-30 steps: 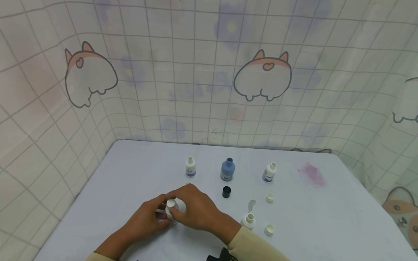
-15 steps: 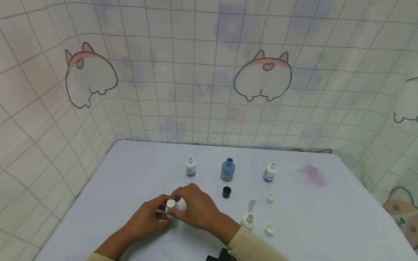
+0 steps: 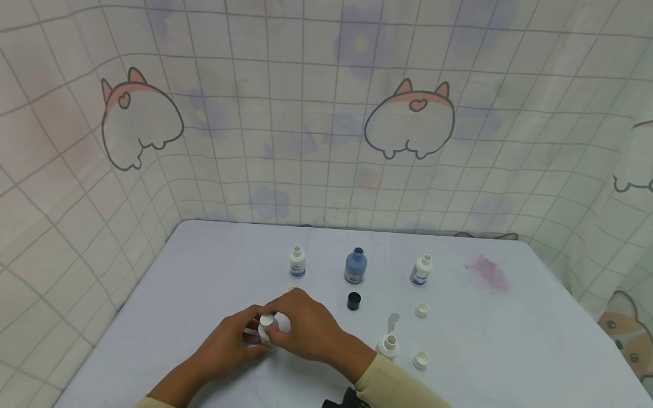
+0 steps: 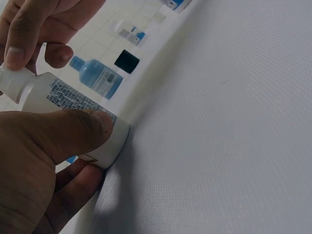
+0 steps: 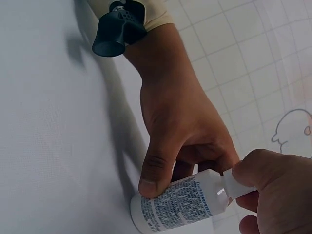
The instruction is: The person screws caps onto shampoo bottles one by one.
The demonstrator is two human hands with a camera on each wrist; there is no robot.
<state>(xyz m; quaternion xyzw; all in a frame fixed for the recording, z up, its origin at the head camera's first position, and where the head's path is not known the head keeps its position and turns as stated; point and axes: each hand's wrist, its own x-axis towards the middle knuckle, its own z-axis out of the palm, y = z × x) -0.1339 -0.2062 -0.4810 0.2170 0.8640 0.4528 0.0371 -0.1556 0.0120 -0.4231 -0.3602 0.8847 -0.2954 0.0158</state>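
Note:
A small white bottle [image 3: 264,335] with dense printed text stands at the table's left front, its base at the tabletop in the left wrist view. My left hand [image 3: 227,344] grips its body, thumb across the printed label [image 4: 73,100]. At its top, my right hand [image 3: 308,327] pinches the white cap [image 5: 235,185] between thumb and fingers. The cap sits at the bottle's neck, partly covered by those fingers. Beyond the right hand, a pale cap [image 3: 292,289] is mostly hidden.
Uncapped bottles stand about: white [image 3: 297,262], blue [image 3: 355,266], another white [image 3: 420,271] along the back, and a white one [image 3: 386,347] beside my right forearm. A black cap [image 3: 354,301] and white caps [image 3: 421,310] lie nearby. A grey wet spot [image 3: 393,321] and pink stain [image 3: 488,273] mark the cloth.
My right fingers shift slightly about the cap, drawing in and then back out. The left hand and the bottle stay in place.

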